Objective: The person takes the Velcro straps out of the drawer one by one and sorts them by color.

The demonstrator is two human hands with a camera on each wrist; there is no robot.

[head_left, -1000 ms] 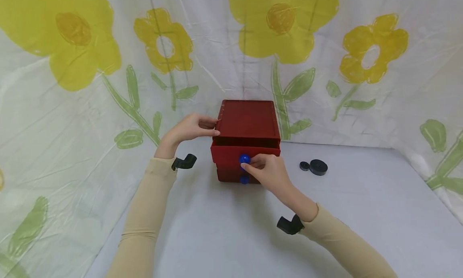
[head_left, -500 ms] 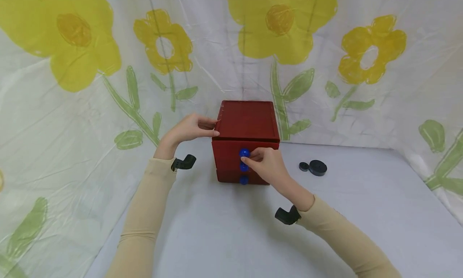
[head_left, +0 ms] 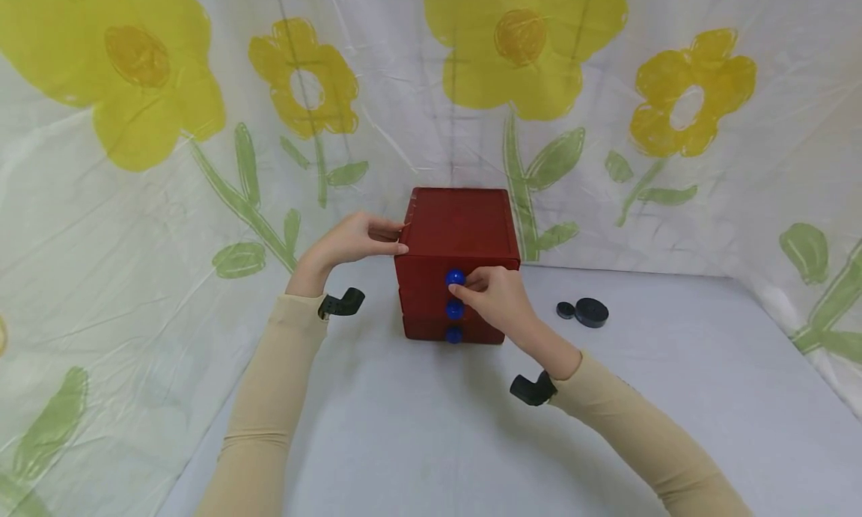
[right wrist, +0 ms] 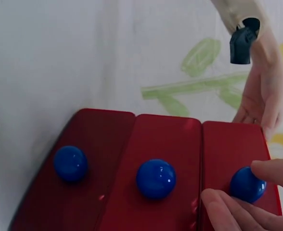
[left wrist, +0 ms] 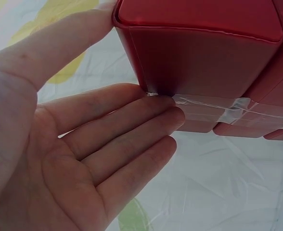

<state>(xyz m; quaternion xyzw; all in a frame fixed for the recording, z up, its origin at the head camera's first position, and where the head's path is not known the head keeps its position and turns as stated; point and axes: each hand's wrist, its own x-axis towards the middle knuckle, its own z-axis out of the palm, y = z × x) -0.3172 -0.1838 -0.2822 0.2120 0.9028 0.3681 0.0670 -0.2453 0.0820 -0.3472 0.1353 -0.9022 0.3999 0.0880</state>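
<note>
A red mini drawer cabinet [head_left: 461, 221] stands at the middle of the table, its three drawer fronts each bearing a round blue knob. My right hand [head_left: 500, 296] pinches the top knob [right wrist: 248, 185] between thumb and fingers. All three drawers sit pushed in; the middle knob [right wrist: 156, 179] and the bottom knob [right wrist: 70, 163] are untouched. At the cabinet's left side is my left hand [head_left: 357, 239], with its thumb at the front top corner and its nearly straight fingertips against the side. Clear tape [left wrist: 213, 108] runs along the cabinet in the left wrist view.
Two black round discs, one small [head_left: 566, 310] and one larger [head_left: 592, 313], lie on the white table [head_left: 404, 427] right of the cabinet. Behind hangs a white curtain [head_left: 390, 75] with yellow flowers. A black wrist camera [head_left: 342, 302] sits on each sleeve.
The top drawer, partly out a second ago, has slid back into the cabinet, pushed by my right hand on its knob. My left hand has kept its place.
</note>
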